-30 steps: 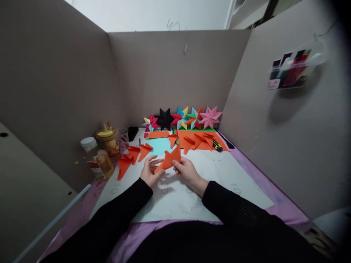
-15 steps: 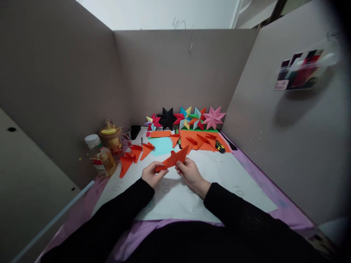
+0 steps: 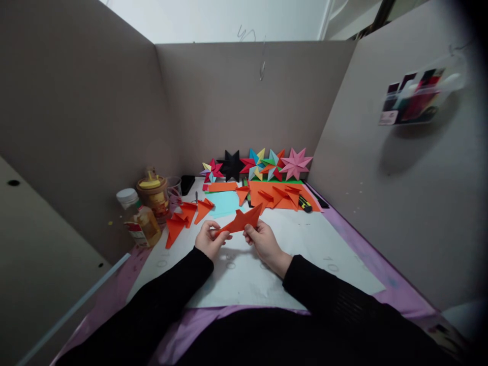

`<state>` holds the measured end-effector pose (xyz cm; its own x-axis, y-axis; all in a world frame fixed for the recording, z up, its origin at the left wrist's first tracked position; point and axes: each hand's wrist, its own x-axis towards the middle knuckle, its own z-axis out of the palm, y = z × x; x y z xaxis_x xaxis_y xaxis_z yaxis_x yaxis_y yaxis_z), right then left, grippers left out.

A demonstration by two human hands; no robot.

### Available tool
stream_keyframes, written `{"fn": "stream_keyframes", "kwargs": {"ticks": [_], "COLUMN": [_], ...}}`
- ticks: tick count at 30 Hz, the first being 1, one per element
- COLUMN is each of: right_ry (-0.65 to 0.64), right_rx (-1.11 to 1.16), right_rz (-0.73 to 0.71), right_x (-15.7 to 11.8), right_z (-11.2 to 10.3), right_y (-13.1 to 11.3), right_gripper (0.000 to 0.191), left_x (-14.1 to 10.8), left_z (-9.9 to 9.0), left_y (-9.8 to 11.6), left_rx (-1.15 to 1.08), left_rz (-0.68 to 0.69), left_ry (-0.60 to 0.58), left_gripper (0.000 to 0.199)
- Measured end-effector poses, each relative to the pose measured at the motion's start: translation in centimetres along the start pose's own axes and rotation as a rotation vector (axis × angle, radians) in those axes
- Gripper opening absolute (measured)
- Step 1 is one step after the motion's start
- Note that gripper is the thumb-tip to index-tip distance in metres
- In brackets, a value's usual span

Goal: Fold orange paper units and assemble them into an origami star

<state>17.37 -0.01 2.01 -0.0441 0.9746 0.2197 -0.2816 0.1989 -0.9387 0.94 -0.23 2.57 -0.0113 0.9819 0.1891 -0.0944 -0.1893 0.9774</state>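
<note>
Between my two hands I hold a folded orange paper piece (image 3: 241, 221) just above the white sheet. My left hand (image 3: 211, 239) pinches its left end between thumb and fingers. On the lower right edge, my right hand (image 3: 263, 241) grips it with the thumb on top, the fingers partly hidden behind. Several similar orange folded pieces (image 3: 176, 229) lie to the left of my hands. More folded orange pieces (image 3: 280, 195) rest beyond my hands on flat orange paper (image 3: 256, 189).
Finished paper stars (image 3: 296, 163) lean along the back wall. Light blue sheets (image 3: 223, 204) and a yellow-black cutter (image 3: 305, 204) lie before them. At left stand a bottle with a white cap (image 3: 141, 223), a yellow-lidded jar (image 3: 153, 195) and a clear cup (image 3: 174, 188). Grey panels surround the table.
My left hand has shifted slightly left along the paper piece, its fingers more curled. The right hand keeps its grip. The whole view has shifted a little.
</note>
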Motion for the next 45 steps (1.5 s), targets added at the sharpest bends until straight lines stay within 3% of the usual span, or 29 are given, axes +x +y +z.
{"fn": "stream_keyframes", "kwargs": {"ticks": [8, 14, 19, 27, 32, 40, 45], "right_ry": [-0.060, -0.051, -0.098, 0.029, 0.045, -0.165, 0.010], "right_rx": [-0.030, -0.116, -0.168, -0.123, -0.084, -0.122, -0.171], "right_rz": [0.063, 0.082, 0.072, 0.003, -0.003, 0.144, 0.112], "right_x": [-0.2, -0.2, -0.4, 0.1, 0.5, -0.2, 0.2], "right_z": [0.9, 1.0, 1.2, 0.2, -0.4, 0.7, 0.4], "right_y": [0.1, 0.7, 0.5, -0.4, -0.7, 0.0, 0.1], "right_gripper": [0.025, 0.037, 0.037, 0.031, 0.031, 0.029, 0.033], "left_x": [0.0, -0.2, -0.2, 0.4, 0.5, 0.1, 0.2], "left_z": [0.3, 0.5, 0.5, 0.1, 0.2, 0.4, 0.5], "left_y": [0.3, 0.0, 0.1, -0.1, -0.4, -0.1, -0.3], "left_rx": [0.011, -0.002, 0.057, 0.010, -0.023, -0.013, 0.018], "left_rz": [-0.091, -0.059, -0.060, -0.172, -0.183, -0.165, -0.158], "left_ry": [-0.052, -0.150, -0.139, -0.123, -0.091, -0.120, -0.105], "left_gripper": [0.047, 0.053, 0.049, 0.046, 0.047, 0.048, 0.047]}}
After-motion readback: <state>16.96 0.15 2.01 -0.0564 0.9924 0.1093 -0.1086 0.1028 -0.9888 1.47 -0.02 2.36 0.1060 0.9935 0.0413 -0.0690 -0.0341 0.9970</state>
